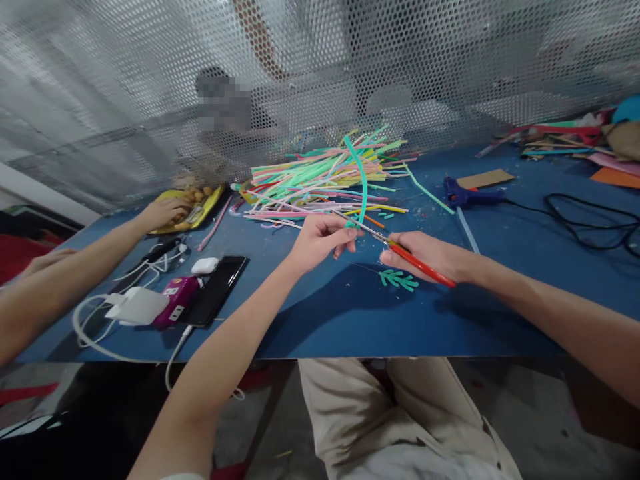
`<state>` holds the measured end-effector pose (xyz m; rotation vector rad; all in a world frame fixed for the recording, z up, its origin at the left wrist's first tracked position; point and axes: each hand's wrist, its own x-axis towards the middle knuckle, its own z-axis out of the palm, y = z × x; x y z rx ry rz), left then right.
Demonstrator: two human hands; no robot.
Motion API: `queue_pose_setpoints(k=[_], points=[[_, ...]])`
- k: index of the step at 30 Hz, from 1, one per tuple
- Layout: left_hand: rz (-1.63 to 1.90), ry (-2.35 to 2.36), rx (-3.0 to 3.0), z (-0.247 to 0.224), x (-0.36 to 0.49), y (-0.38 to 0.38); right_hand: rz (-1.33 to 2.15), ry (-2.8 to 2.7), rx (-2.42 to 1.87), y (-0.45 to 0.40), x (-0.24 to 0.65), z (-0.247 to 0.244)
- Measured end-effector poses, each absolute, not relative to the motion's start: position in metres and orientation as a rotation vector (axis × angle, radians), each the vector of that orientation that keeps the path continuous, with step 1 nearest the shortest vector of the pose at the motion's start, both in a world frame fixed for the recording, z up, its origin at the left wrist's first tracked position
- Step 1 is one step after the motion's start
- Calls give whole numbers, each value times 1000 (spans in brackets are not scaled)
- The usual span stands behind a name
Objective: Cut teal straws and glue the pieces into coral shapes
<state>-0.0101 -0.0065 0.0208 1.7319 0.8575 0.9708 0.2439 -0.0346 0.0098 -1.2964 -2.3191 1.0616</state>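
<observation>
Between the thumb and fingers of my left hand (320, 240) is a green pipe cleaner (363, 180), its long end curving upward. My right hand (425, 252) is wrapped round red-handled scissors (417, 261), whose blades point left and meet the pipe cleaner just above my left fingertips. Whether the blades have cut into it, I cannot tell. On the table below the scissors lies a small branched green pipe-cleaner sprig (399, 279). Behind my hands spreads a heap of many-coloured pipe cleaners (320, 177), with short green snippets at its near edge.
Right of the heap lies a blue glue gun (473, 195) with a black cord, beside a cardboard strip (486, 178). A phone (217, 290), a white charger (143, 305) and cables lie on the left. Another person's hand (167, 212) touches a yellow packet (207, 210). Perforated metal mesh stands behind.
</observation>
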Motion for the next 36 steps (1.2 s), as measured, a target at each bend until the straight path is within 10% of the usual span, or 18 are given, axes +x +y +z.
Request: queue_pose_setpoints(k=[36], points=[[662, 1322, 2695, -12, -44, 49, 77, -2327, -2095, 22, 288, -2]])
